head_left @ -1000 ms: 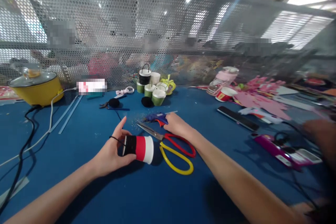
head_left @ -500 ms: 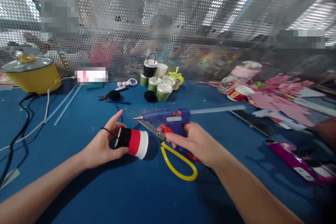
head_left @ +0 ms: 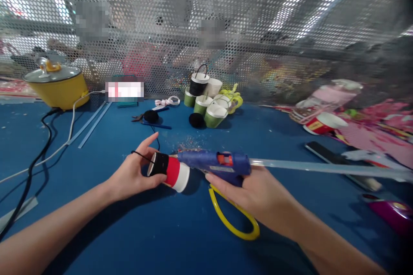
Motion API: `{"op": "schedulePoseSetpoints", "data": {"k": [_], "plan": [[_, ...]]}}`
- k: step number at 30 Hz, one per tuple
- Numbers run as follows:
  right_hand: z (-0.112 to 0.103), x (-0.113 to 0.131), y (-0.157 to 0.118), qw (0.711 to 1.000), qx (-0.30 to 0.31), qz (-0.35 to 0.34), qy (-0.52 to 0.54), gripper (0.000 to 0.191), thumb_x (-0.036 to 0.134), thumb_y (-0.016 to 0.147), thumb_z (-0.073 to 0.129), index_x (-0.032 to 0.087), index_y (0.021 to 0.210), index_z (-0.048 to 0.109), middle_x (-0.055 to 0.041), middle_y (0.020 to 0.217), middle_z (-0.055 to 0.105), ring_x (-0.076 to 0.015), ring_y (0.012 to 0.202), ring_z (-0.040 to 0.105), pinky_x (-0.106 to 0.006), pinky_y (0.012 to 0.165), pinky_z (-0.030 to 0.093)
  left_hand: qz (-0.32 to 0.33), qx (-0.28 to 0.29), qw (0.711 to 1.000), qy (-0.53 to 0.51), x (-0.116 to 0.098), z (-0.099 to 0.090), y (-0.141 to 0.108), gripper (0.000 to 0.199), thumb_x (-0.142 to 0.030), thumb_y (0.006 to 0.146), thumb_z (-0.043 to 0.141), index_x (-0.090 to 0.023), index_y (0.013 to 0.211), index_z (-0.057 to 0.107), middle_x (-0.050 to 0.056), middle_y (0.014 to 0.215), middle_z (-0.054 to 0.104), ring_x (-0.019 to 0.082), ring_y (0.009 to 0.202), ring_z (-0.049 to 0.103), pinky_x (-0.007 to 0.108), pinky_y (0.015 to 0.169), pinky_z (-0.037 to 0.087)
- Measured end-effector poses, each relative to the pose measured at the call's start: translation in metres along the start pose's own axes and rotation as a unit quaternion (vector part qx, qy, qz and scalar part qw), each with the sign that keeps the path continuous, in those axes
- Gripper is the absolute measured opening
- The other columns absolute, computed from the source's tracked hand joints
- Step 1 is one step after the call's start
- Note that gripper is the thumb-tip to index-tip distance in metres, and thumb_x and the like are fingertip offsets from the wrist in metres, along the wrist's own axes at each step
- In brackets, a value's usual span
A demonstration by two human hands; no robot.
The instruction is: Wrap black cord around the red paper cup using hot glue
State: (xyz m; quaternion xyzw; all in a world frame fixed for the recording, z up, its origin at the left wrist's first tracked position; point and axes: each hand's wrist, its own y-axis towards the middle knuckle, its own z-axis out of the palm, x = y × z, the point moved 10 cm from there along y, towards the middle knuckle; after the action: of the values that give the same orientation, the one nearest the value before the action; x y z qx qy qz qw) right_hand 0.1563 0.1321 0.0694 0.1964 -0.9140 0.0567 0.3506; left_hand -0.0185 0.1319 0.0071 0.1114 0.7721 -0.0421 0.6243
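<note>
Just left of centre on the blue table (head_left: pixel 180 236), the left hand (head_left: pixel 130 176) is gripping the banded cup (head_left: pixel 173 171) from 9 o'clock, its thumb (head_left: pixel 156 180) pressing the near side. The cup is leaning over, its white end facing 4 o'clock. From 3 o'clock the right hand (head_left: pixel 260 191) is clasping the blue glue gun (head_left: pixel 201 160), whose nozzle (head_left: pixel 174 156) is pointing towards 9 at the cup's upper side; whether it is touching, I cannot tell. Working well here is probably depending on holding the cup steady, with the left hand staying clear of a possibly hot tip. The long glue stick (head_left: pixel 300 165) is reaching towards 3, so a level right wrist seems best. The black cord (head_left: pixel 142 155) is looping out towards 10, safely apart. Scissors with a yellow handle (head_left: pixel 222 219) are lying at 4 and could be catching the gun.
</note>
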Motion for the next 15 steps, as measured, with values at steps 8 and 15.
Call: {"op": "schedulePoseSetpoints", "data": {"k": [8,15], "plan": [[0.004,-0.006,-0.006,0.994,0.012,-0.049,-0.097,0.022,0.04,0.075,0.055,0.025,0.075,0.071,-0.0109,0.076,0.071,-0.0299,0.074,0.066,-0.043,0.071,0.053,-0.009,-0.009,1.0,0.006,0.003,-0.001,0.002,0.088,-0.025,0.066,0.066,-0.022,0.14,0.018,0.005,0.096,0.061,0.02,0.085,0.061,0.039,0.081,0.049],[0.008,0.0,-0.012,0.991,0.018,-0.081,-0.105,0.021,0.039,0.08,0.052,0.027,0.074,0.068,-0.0081,0.072,0.069,-0.0256,0.071,0.065,-0.038,0.068,0.052,0.013,-0.01,1.0,0.024,0.0,-0.003,0.002,0.089,-0.026,0.066,0.069,-0.023,0.14,0.02,0.005,0.099,0.062,0.021,0.088,0.061,0.04,0.083,0.049]]}}
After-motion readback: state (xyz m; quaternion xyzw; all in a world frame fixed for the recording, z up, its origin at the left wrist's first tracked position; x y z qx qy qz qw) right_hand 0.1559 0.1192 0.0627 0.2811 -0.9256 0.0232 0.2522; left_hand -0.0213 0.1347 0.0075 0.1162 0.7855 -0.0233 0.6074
